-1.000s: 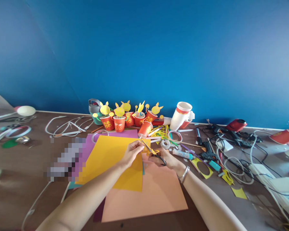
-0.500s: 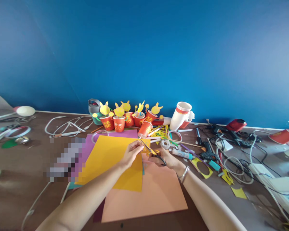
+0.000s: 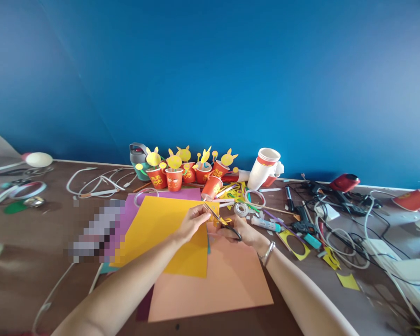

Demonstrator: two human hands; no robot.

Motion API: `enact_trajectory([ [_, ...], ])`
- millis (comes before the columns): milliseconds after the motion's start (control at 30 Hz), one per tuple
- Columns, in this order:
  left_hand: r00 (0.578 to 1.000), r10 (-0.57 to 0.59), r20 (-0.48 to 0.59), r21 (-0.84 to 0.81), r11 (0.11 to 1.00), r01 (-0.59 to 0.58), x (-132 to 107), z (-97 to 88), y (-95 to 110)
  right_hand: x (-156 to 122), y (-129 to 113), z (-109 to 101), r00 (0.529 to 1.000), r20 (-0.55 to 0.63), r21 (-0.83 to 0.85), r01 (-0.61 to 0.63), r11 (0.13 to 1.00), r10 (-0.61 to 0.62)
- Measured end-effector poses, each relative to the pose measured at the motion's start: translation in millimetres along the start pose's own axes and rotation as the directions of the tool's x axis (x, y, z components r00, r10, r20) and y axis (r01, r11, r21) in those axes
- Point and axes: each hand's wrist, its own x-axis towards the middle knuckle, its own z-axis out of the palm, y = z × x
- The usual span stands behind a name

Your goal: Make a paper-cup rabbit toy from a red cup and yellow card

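Two hands meet over the tabletop: fingers of my left hand pinch a yellow paper piece, my right hand clenches black scissors; blades this close could nick fingertips.

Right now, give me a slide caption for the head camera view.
Left hand pinches a yellow paper scrap while right hand cuts it with scissors over coloured sheets.

A: Entry, head view. What is recorded on the arms?

B: Two forearms are logged, both bare from the lower frame edge up to the left hand and the right hand.

A: Anything noted at the wrists?

B: A silver-coloured metal bracelet is seen around the right wrist, linked like a watch band. Finer detail cannot be resolved. The fingers are seen bare.
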Motion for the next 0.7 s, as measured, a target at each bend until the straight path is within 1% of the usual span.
enact_trajectory([
  [167,1.000,-0.008,-0.015,-0.002,1.000,0.008,1,-0.3,-3,-1,-7,0,0.999,0.027,0.017,0.021,1.000,-0.022],
  [300,1.000,0.012,-0.022,0.006,1.000,-0.012,0,-0.9,-3,-3,-12,0,1.000,0.007,-0.012,0.005,1.000,-0.005],
  [567,0.998,0.058,-0.023,0.018,0.998,-0.058,0,-1.2,-1,-1,-2,-2,1.000,-0.007,-0.022,0.013,1.000,-0.013],
  [700,0.998,0.060,-0.022,0.025,0.998,-0.059,0,-1.3,-2,-1,-4,-1,1.000,-0.006,-0.026,0.023,0.999,-0.023],
])
